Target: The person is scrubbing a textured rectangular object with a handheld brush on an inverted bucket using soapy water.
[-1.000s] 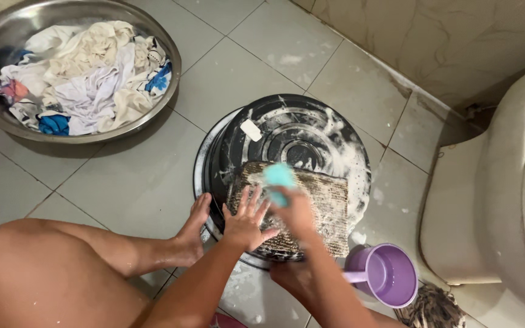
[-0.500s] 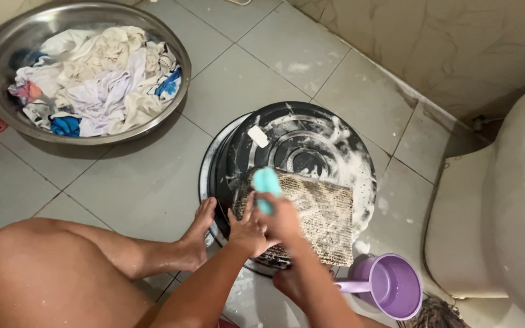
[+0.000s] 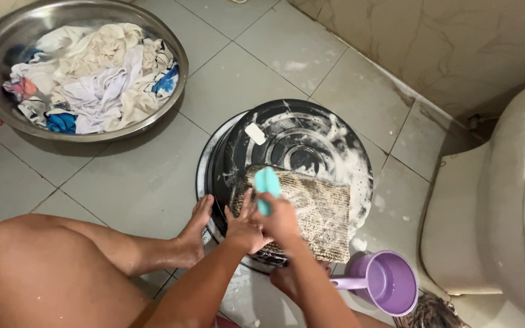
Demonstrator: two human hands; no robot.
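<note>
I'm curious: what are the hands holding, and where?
The right hand grips a teal brush by its lower end. The left hand presses flat on the brown cloth.

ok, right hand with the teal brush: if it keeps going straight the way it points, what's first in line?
The right hand holds the teal brush on the brown woven cloth, pointing away from the person. Straight on, it would likely cross the cloth's far edge onto the soapy upturned black basin.

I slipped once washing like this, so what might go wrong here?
The upturned black basin is slick with suds, so the brown mat might slide under the left hand while the right hand scrubs with the teal brush. Foam on the tiles near the purple dipper could cause a slip.
</note>
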